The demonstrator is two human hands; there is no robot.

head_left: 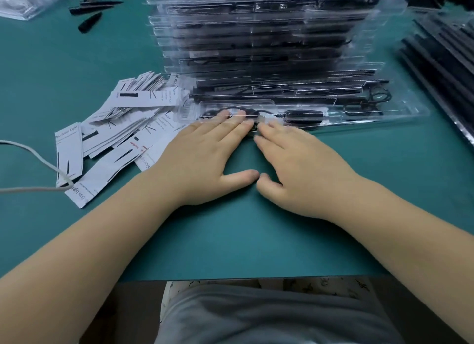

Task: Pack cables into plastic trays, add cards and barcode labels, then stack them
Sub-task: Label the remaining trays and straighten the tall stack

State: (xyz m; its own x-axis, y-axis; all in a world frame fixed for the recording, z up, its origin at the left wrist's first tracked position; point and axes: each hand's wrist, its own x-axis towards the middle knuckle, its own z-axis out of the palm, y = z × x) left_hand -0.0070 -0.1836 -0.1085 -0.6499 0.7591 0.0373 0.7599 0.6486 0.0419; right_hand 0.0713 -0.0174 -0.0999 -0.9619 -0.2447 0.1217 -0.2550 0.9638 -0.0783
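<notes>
Left hand [205,151] and right hand [295,161] lie flat, fingers straight, fingertips pressing the coiled black cable [252,118] into the nearest clear plastic blister tray [410,114] on the green table [243,241], pinching nothing. Risks: cable could spring out if pressure lifts; a push could shove the tray into the tall stack of filled clear trays [269,35]; the scattered white printed cards [115,138] beside it could get dragged.

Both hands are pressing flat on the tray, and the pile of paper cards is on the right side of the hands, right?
Not quite. The head view shows the cards lying to the left of the hands, not the right. The rest holds: the left hand and right hand press their straight fingers on the tray.
</notes>
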